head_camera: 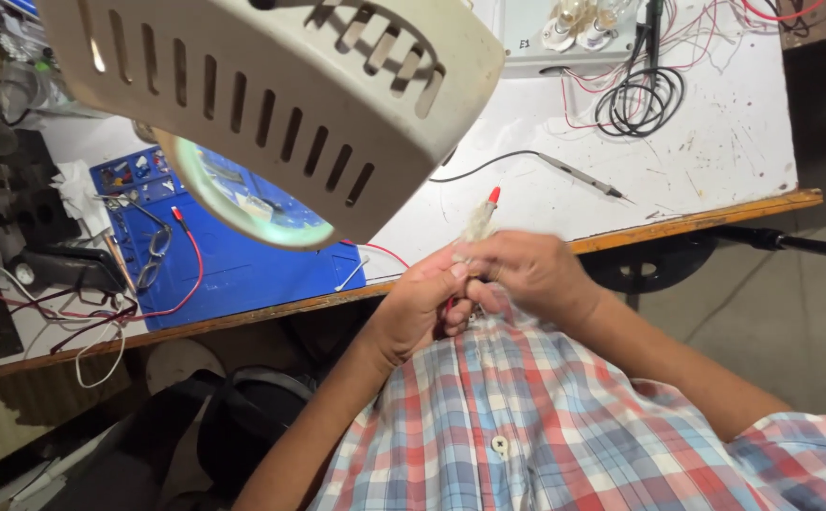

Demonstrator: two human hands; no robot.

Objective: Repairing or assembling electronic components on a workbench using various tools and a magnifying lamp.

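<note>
Red-tipped probe (481, 220) is clasped upright between both hands above the checked shirt (564, 416), near the desk (716, 151) edge; the left hand (420, 303) is clenched low on it, the right hand (531, 274) is closed round its shaft, beneath the magnifier lamp (271, 104)

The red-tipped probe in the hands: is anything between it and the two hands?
Nothing visible. The left hand and the right hand both close directly on the red-tipped probe, held up in front of the checked shirt. The lamp hangs off to the left, above the blue mat, not between them.
</note>
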